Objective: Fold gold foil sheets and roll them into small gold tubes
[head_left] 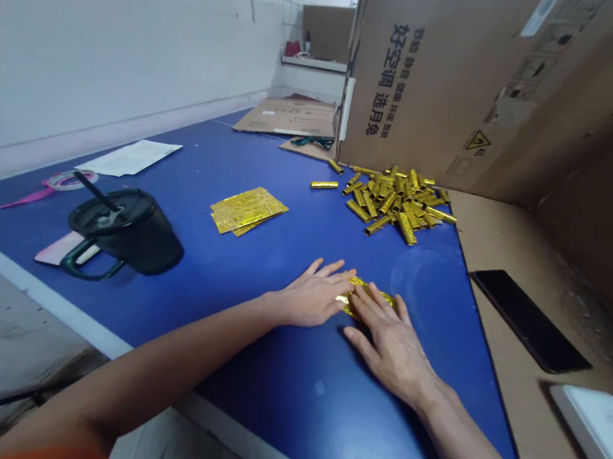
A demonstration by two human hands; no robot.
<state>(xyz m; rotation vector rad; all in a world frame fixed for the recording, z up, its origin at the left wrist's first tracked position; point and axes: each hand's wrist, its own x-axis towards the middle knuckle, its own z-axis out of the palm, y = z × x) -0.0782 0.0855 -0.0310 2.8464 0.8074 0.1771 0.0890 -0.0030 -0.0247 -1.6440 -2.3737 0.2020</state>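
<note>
A shiny gold foil sheet (349, 304) lies on the blue table under both hands, and much of it is covered by fingers. My left hand (318, 293) rests on its left end with the fingers stretched out. Across the rest of the sheet my right hand (391, 338) lies flat, thumb and fingers apart. Further off to the left is a small stack of flat gold sheets (249, 209). Beyond my right hand a heap of gold foil tubes (392, 199) sits against the cardboard box, with a few loose tubes at its left side.
To the left stands a dark mug (142, 234) with a straw, near a roll of tape (73, 181) and a white paper (129, 157). A large cardboard box (445, 75) walls the back right. A black phone (532, 319) and a white device (601, 434) lie on cardboard at right.
</note>
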